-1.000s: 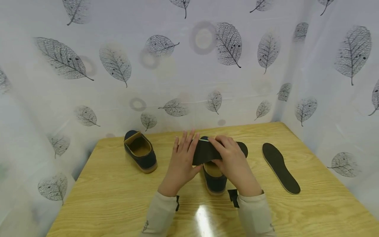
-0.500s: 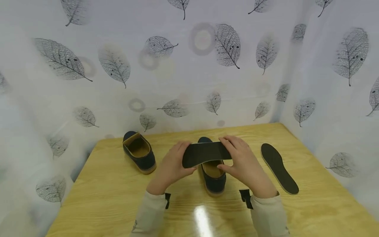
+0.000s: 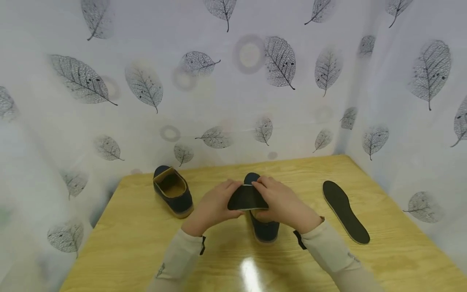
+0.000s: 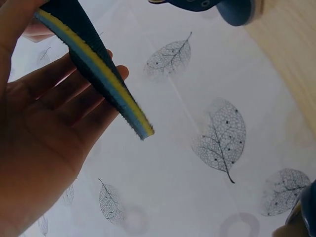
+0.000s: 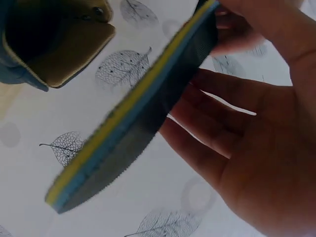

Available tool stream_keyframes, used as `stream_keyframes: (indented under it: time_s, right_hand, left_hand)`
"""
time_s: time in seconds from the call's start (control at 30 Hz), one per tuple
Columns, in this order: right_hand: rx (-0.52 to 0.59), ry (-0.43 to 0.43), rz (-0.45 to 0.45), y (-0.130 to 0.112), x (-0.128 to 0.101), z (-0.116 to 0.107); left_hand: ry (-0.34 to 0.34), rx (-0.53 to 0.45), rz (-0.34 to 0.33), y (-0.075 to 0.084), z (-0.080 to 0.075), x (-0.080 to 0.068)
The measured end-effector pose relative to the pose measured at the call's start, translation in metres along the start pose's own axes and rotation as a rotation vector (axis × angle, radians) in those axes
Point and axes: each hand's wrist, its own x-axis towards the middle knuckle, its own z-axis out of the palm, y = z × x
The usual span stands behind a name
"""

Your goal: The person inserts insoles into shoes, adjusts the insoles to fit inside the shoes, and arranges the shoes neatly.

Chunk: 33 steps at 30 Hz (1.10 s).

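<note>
Both hands hold a black insole above a dark blue shoe. My left hand pinches it from the left, thumb below and fingers along the upper edge. From the other side my right hand grips it the same way, fingers and thumb on opposite edges. In the wrist views the cut edge of the insole shows a yellow and a light blue layer. The hands and insole cover the middle of the shoe; its toe points away from me.
A second dark blue shoe with a tan lining stands at the back left of the wooden table. Another black insole lies flat at the right. A leaf-patterned curtain hangs behind the table.
My left fingers, spread over the insole a second ago, now grip its end. The hands moved apart with the insole stretched between them, then came closer together again.
</note>
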Motion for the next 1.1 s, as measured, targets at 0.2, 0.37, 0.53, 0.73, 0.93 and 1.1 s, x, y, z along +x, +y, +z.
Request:
stream_keyframes:
  time_s: [0.2,0.37,0.53,0.73,0.93,1.1]
  right_hand:
    - [-0.101,-0.031,-0.024,-0.003,0.005,0.008]
    - [-0.103,0.001,-0.056,-0.001,0.006,0.013]
    - [0.007,0.050,-0.075,0.005,0.003,0.012]
    - [0.133,0.067,-0.063,0.014,0.001,0.011]
    - [0.373,0.057,0.171,0.026,-0.006,0.008]
    - [0.543,0.010,0.387,0.039,-0.014,0.002]
  left_hand:
    - [-0.040,-0.026,0.041,-0.002,0.001,-0.001]
    - [-0.047,0.015,0.099,-0.005,-0.001,0.000]
    - [-0.042,0.087,0.151,-0.009,-0.004,0.001]
    - [-0.089,0.099,0.122,-0.012,-0.013,0.006]
    - [0.076,0.101,0.015,-0.019,-0.021,0.008]
    - [0.176,0.135,-0.062,-0.025,-0.013,0.011]
